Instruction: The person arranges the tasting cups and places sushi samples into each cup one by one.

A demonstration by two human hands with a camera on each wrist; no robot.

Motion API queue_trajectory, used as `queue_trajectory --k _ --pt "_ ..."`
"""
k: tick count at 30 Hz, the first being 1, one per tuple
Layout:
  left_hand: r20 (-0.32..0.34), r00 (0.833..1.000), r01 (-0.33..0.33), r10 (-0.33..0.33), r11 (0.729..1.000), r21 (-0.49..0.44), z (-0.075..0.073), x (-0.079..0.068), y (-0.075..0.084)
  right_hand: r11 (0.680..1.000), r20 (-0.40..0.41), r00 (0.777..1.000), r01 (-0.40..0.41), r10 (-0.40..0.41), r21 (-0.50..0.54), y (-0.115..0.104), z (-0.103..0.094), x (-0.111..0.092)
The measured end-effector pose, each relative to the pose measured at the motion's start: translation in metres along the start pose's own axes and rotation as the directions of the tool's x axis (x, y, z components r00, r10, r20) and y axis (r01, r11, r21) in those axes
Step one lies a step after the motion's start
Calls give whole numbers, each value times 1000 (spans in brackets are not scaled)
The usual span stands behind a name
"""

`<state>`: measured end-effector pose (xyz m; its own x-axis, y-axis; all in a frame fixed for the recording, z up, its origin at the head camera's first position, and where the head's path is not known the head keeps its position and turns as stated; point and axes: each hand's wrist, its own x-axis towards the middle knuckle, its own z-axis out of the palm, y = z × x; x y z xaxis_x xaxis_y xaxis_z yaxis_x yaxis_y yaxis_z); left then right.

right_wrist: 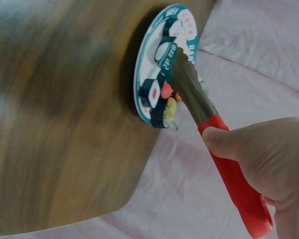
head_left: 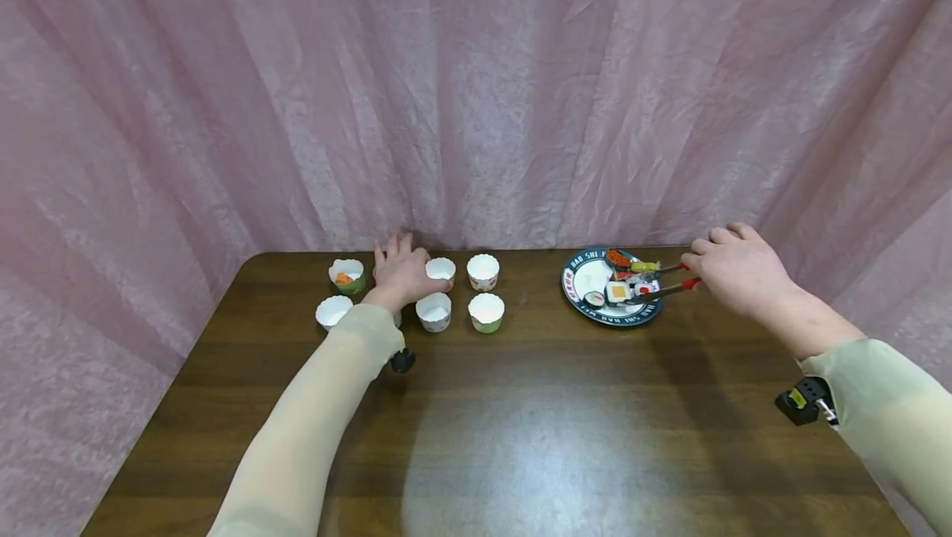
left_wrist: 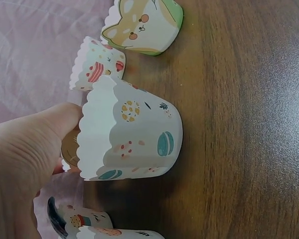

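My left hand (head_left: pixel 397 275) reaches over the paper baking cups at the far left of the table. Thumb and finger pinch a baking cup (head_left: pixel 440 267) in the back row; a white cup with macaron prints (left_wrist: pixel 134 134) partly hides it in the left wrist view. With my right hand (head_left: pixel 732 268) I grip red-handled tongs (right_wrist: pixel 236 181). Their arms are spread, the tips reaching over a round plate (head_left: pixel 623 321) of small sushi pieces. Near the tips lie a piece with a yellow square (head_left: pixel 617 292) and a red-centred piece (head_left: pixel 644 290).
A green cup (head_left: pixel 359 283) holds something orange (head_left: pixel 343 278). More baking cups (head_left: pixel 483 273) stand in two rows around the left hand, one holding a dark piece (left_wrist: pixel 55 216). A pink curtain (head_left: pixel 476 107) hangs behind the brown wooden table (head_left: pixel 521 438).
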<state>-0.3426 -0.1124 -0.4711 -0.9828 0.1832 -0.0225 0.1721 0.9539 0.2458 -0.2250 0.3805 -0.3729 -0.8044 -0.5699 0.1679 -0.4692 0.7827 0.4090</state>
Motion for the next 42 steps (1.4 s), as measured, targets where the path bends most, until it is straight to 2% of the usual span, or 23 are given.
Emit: queue_trajectory --k 7,13,19,31,36,42 --pt "-4 1000 -3 3 1000 -6 1 0 2 1000 -66 998 1 0 16 3 -13 5" --pt "4 1000 -6 6 1000 -8 0 0 2 999 -97 995 -3 6 35 -4 -26 20" --pt "4 1000 -1 2 1000 -28 0 0 2 1000 -92 996 -8 10 30 -22 -35 49" --pt "19 1000 9 -8 998 -68 -3 -1 2 996 -217 976 53 -37 66 -64 -38 121" --pt "25 1000 16 -14 997 -75 -3 -1 3 997 -206 977 58 -47 48 -80 -42 145" --pt "58 998 28 -24 998 -57 0 5 3 997 -204 977 72 -70 3 -94 -42 164"
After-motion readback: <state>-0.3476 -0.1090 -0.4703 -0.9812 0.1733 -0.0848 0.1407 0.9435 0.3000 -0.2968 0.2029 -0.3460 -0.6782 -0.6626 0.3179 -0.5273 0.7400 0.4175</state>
